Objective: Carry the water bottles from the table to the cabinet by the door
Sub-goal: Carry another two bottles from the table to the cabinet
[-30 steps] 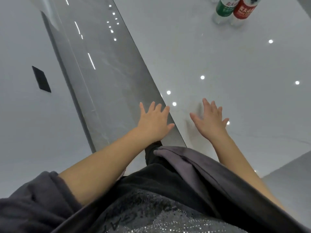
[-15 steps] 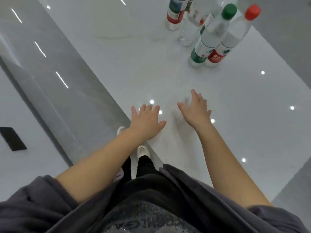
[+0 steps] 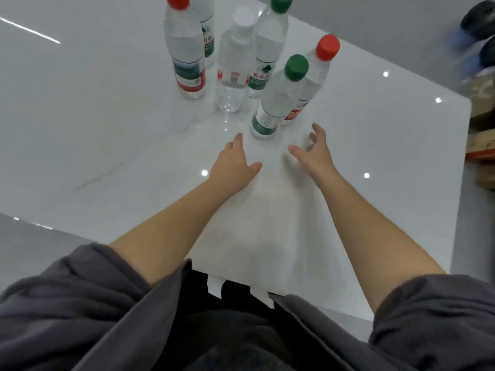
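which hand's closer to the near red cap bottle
Right. The right hand is just before the red cap bottle; the left hand is left of the green cap bottle.

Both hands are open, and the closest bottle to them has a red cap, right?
No: the head view shows the closest bottle has a green cap, not red. The left hand and right hand are indeed open.

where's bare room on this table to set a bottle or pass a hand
Free: table left of the leftmost bottle, and right of the right hand out to the edge. Crowded: the bottles clustered ahead of the left hand.
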{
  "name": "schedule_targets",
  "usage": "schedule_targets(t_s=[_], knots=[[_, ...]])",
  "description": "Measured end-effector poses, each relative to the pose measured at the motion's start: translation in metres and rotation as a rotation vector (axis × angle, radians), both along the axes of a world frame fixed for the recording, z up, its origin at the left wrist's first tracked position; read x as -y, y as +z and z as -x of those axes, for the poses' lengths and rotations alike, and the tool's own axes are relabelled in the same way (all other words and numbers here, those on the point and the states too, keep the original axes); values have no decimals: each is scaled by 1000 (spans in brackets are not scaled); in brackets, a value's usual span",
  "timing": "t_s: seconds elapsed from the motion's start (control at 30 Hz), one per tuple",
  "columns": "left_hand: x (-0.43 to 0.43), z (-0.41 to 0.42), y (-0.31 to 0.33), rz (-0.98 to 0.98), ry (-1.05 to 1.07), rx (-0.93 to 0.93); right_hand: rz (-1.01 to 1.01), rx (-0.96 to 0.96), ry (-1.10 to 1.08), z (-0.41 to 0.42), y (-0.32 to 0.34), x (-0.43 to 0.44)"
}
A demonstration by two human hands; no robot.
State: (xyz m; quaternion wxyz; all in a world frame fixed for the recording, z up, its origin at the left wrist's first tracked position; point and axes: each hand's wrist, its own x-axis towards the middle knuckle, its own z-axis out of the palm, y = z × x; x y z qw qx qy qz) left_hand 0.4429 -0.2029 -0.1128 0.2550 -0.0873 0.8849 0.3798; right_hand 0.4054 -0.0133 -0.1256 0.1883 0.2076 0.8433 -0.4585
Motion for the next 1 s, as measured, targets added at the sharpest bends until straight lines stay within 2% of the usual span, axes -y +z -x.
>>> schedule_targets(t_s=[0.17,0.4,0.57,0.7,0.83,1.0], knots=[[-3,44,-19,-162,40,-103,132,-34,-50,42,3,-4],[-4,82,-38,-309,14,-235,283,-33,176,89,-4,6],[1,91,-41,-315,-37,-241,237,-50,214,99,-9,1],[12,75,-40,-335,-73,-216,215,-53,139,68,-5,7],[26,46,-36,-349,-95,-162,233,-117,20,5,-2,17],[47,10,-34,-338,-156,-113,220,-99,-69,-64,-8,29]])
